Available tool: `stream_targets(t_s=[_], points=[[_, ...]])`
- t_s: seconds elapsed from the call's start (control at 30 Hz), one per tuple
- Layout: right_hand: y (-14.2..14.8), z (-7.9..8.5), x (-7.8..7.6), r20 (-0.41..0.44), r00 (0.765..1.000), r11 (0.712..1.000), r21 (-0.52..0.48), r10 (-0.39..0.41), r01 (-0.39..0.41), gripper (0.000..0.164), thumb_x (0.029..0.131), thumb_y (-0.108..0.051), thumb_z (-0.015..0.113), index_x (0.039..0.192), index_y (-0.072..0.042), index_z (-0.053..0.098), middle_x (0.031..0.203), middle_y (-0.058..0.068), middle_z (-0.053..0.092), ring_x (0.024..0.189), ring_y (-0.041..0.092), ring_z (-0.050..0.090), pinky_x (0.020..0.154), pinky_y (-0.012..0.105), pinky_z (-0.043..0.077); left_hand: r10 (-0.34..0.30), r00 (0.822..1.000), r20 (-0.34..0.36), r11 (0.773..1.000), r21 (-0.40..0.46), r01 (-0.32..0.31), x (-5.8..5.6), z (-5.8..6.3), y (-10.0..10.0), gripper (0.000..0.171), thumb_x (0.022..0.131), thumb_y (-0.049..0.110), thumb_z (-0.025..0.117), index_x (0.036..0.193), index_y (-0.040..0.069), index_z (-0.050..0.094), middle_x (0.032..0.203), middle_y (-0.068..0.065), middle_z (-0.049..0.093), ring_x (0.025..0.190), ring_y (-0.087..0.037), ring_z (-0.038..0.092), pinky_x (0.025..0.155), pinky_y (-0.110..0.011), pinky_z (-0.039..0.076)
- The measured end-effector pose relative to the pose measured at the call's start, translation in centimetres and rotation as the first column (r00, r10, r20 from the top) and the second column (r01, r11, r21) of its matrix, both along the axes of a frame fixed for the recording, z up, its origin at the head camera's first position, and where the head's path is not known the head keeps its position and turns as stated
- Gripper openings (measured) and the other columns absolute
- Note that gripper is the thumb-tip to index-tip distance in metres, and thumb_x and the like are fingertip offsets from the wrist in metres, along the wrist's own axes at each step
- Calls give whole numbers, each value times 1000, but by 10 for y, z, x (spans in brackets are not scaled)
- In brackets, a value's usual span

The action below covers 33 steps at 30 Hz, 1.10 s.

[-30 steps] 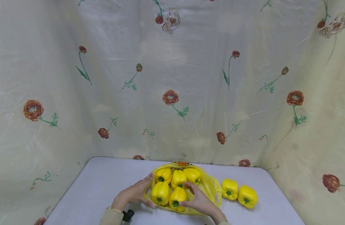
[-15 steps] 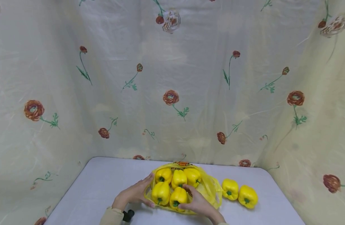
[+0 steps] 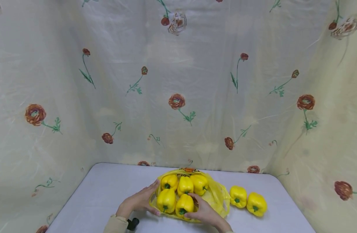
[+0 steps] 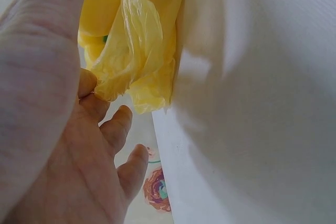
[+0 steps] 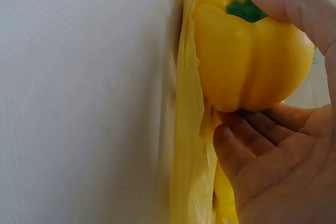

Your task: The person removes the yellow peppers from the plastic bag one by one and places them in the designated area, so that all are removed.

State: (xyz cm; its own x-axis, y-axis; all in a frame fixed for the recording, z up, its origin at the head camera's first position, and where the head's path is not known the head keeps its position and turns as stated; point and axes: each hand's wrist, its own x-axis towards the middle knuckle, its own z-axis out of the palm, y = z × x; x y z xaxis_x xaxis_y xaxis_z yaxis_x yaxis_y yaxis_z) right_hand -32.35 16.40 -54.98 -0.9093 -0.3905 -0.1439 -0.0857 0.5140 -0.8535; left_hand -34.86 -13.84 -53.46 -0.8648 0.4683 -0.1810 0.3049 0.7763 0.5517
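Several yellow bell peppers lie in a yellow plastic bag (image 3: 217,193) on its side, its mouth facing the person. My right hand (image 3: 206,212) grips the front right bell pepper (image 3: 185,204) in the bag. In the right wrist view, the thumb lies by the green stem of this bell pepper (image 5: 252,61) and the fingers are around its other side. My left hand (image 3: 140,200) is spread at the left edge of the bag mouth. In the left wrist view, its fingers (image 4: 116,127) touch the crumpled edge of the bag (image 4: 134,51).
To the right of the bag, a loose bell pepper (image 3: 238,196) and another bell pepper (image 3: 256,204) sit on the white table (image 3: 108,184). A flowered curtain (image 3: 207,129) surrounds the table at the back and sides. A black strap piece (image 3: 133,224) shows by the left wrist.
My right hand has moved slightly left, and its thumb and fingers have closed around the front right bell pepper. The left hand and the bag have stayed in place.
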Motion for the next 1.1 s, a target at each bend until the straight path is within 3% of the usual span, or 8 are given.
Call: stream_targets(t_s=[0.6,1.1], points=[[2,-7,-4,11,1000,997,-69,21,-20,90,75,-40,82,143,-2,37,147,23,40,135,43,39,110,60,36,-19,1000,11,999,36,19,2,4,-2,125,64,61,78,156,13,9,164,-7,6,149,-32,17,121,-55,18],[5,-2,-3,-19,1000,998,-56,20,-22,86,75,-38,82,141,-1,40,143,21,44,133,40,42,109,60,37,-14,1000,-4,1000,20,14,5,5,-1,124,65,59,79,156,13,9,164,-7,6,148,-33,18,120,-55,18]])
